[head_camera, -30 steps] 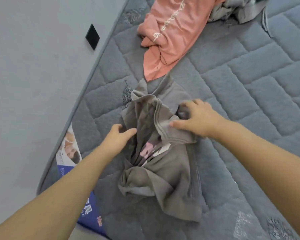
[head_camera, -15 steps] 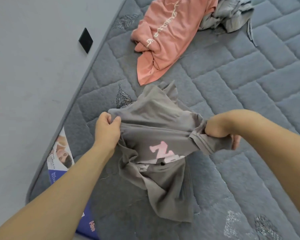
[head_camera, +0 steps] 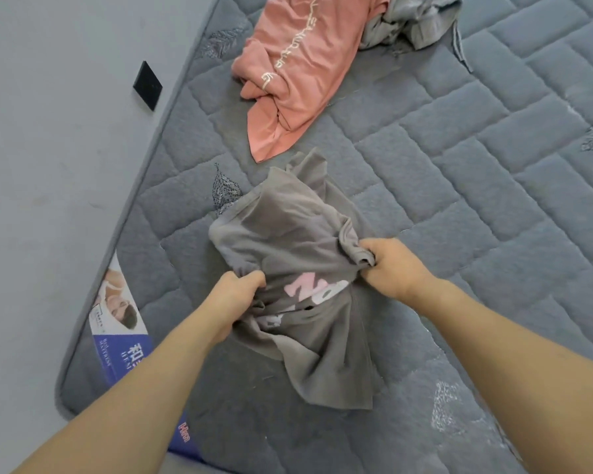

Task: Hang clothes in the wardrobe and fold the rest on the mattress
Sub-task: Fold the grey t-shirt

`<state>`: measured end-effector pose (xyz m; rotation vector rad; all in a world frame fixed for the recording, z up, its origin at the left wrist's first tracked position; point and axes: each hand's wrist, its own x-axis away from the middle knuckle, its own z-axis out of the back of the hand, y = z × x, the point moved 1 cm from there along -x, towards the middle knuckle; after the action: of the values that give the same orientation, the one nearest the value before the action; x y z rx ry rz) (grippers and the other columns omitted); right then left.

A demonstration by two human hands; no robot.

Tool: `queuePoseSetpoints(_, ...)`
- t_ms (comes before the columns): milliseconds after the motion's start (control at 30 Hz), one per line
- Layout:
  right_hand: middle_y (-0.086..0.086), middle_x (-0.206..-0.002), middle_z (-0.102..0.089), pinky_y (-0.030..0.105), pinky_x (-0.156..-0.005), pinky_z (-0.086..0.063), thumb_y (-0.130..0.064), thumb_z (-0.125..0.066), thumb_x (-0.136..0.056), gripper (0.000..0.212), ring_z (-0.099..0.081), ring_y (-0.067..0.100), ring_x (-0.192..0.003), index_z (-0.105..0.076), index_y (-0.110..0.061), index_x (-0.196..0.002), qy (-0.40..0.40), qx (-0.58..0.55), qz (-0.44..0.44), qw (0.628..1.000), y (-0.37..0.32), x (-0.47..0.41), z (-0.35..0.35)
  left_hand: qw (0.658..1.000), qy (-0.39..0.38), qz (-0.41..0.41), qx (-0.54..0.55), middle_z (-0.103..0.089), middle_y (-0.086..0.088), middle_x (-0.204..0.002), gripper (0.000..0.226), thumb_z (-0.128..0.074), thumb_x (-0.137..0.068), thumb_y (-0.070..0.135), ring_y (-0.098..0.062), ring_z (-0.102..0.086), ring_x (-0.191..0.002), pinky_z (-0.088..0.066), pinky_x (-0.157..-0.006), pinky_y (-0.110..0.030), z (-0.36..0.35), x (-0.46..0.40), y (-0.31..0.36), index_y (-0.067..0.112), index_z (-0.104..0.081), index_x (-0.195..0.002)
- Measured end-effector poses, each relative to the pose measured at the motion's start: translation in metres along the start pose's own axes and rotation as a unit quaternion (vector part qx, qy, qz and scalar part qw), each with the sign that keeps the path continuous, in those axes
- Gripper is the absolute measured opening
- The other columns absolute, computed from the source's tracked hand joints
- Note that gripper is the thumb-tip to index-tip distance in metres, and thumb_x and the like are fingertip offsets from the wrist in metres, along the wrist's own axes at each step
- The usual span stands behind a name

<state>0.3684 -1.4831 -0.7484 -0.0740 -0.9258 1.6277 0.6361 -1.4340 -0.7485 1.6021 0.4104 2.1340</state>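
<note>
Wall: smooth pale grey surface filling the left of the frame, with a small black square plate set in it at upper left.
Label: glossy printed sheet, white above and blue below, lying over the mattress edge at lower left (the lettering is too small to read).
Mattress: grey quilted top, stitched in a brick pattern of soft raised rectangles, with a rounded piped corner at lower left.
Left hand: the left hand, just left of centre, has its fingers curled tight round a bunched fold at the grey shirt's left side.
Grey shirt: soft, matte, crumpled grey T-shirt in the centre of the frame, partly lifted between the two hands, its lower part draping in loose folds onto the mattress; pink and white printed letters show between the hands.
Pink garment: salmon-pink knit top, rumpled, at upper centre on the mattress, with a line of pale lettering down it.
Right hand: the right hand, right of centre, pinches a gathered wad of the shirt's right edge in curled fingers.
Grey pile: light grey crumpled cloth at the top, touching the pink garment's right side.
</note>
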Motion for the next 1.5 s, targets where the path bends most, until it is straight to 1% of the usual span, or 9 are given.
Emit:
queuePoseSetpoints(300, 0.008, -0.096, -0.067, 0.028, -0.08, -0.051, -0.02, -0.056, -0.075, 0.019, -0.064, 0.027, -0.093, -0.068, -0.014, -0.087, -0.412, 0.371, -0.314, 0.771, 0.11, 0.139, 0.104, 0.962, -0.265, -0.065, 0.0, -0.067, -0.011, -0.124, 0.029, -0.06, -0.099, 0.024, -0.029, -0.065, -0.112, -0.05, -0.101, -0.051, -0.177, 0.072, 0.013, 0.014, -0.057, -0.126)
queuePoseSetpoints(433, 0.017, -0.11, -0.065, 0.03, -0.08, -0.046, -0.016, -0.054, -0.083, 0.009, -0.061, 0.031, -0.1, -0.057, -0.012, -0.09, -0.179, 0.214, -0.373, 0.885, 0.126, 0.16, 0.149, 0.958, -0.261, -0.102, 0.063, -0.058, -0.007, -0.139, 0.051, -0.061, -0.098, 0.028, -0.025, -0.06, -0.122, -0.046, -0.107, -0.046, -0.201, 0.088, 0.035, 0.011, -0.045, -0.144)
queuePoseSetpoints(600, 0.013, -0.117, -0.059, 0.034, -0.082, -0.04, -0.005, -0.05, -0.079, 0.04, -0.054, 0.032, -0.108, -0.054, -0.014, -0.117, 0.243, -0.025, -0.143, 0.959, 0.059, 0.099, 0.118, 0.968, 0.086, -0.206, 0.111, -0.062, -0.009, -0.132, 0.022, -0.052, -0.102, 0.024, -0.022, -0.062, -0.115, -0.048, -0.102, -0.037, -0.06, 0.048, 0.041, 0.018, -0.058, -0.123)
queuePoseSetpoints(800, 0.012, -0.144, -0.045, 0.048, -0.11, -0.028, -0.037, -0.055, -0.088, 0.068, -0.042, 0.033, -0.133, -0.029, -0.019, -0.148, 0.1, 0.128, -0.183, 0.97, 0.035, 0.046, 0.037, 0.936, 0.326, 0.037, -0.129, -0.036, -0.025, -0.145, 0.063, -0.056, -0.081, 0.007, -0.042, -0.039, -0.131, -0.032, -0.113, -0.047, 0.042, 0.026, -0.023, 0.011, -0.032, -0.139)
queuePoseSetpoints(967, 0.01, -0.133, -0.055, 0.047, -0.111, -0.028, -0.056, -0.059, -0.085, 0.061, -0.048, 0.03, -0.127, -0.047, -0.017, -0.131, 0.054, 0.181, -0.197, 0.962, 0.057, 0.033, 0.023, 0.848, 0.263, -0.281, -0.364, -0.027, -0.021, -0.148, 0.072, -0.058, -0.081, 0.012, -0.041, -0.03, -0.132, -0.023, -0.112, -0.049, -0.01, 0.009, 0.02, 0.013, -0.03, -0.147)
queuePoseSetpoints(1167, 0.008, -0.094, -0.075, 0.04, -0.074, -0.06, -0.026, -0.072, -0.086, 0.023, -0.07, 0.027, -0.086, -0.073, -0.011, -0.103, -0.217, -0.147, -0.343, 0.902, 0.051, 0.038, 0.064, 0.724, 0.14, -0.29, -0.611, -0.035, -0.012, -0.148, 0.062, -0.053, -0.086, 0.023, -0.037, -0.034, -0.131, -0.025, -0.11, -0.05, -0.058, -0.048, 0.097, 0.03, -0.033, -0.145)
queuePoseSetpoints(1267, 0.018, -0.095, -0.068, 0.042, -0.071, -0.052, -0.012, -0.062, -0.086, 0.016, -0.066, 0.036, -0.093, -0.065, -0.003, -0.099, 0.062, -0.053, -0.315, 0.946, 0.055, 0.02, 0.098, 0.624, 0.159, -0.327, -0.691, -0.06, -0.012, -0.126, 0.033, -0.045, -0.089, 0.017, -0.035, -0.046, -0.12, -0.025, -0.105, -0.05, -0.053, -0.062, 0.128, 0.022, -0.054, -0.119)
queuePoseSetpoints(1367, 0.017, -0.12, -0.053, 0.04, -0.084, -0.042, -0.009, -0.051, -0.084, 0.036, -0.052, 0.037, -0.11, -0.05, -0.01, -0.12, 0.29, -0.067, -0.27, 0.916, 0.055, 0.005, 0.114, 0.736, 0.26, -0.325, -0.534, -0.057, -0.016, -0.124, 0.031, -0.044, -0.088, 0.017, -0.037, -0.048, -0.118, -0.03, -0.1, -0.05, -0.046, -0.063, 0.164, 0.017, -0.055, -0.117)
queuePoseSetpoints(1500, 0.018, -0.148, -0.033, 0.046, -0.108, -0.034, -0.036, -0.065, -0.083, 0.078, -0.038, 0.04, -0.133, -0.027, -0.014, -0.147, 0.196, -0.107, -0.381, 0.897, 0.067, 0.002, 0.075, 0.803, 0.322, -0.338, -0.37, -0.041, -0.019, -0.134, 0.049, -0.05, -0.084, 0.016, -0.041, -0.041, -0.122, -0.033, -0.101, -0.051, -0.059, -0.035, 0.16, 0.011, -0.043, -0.133)
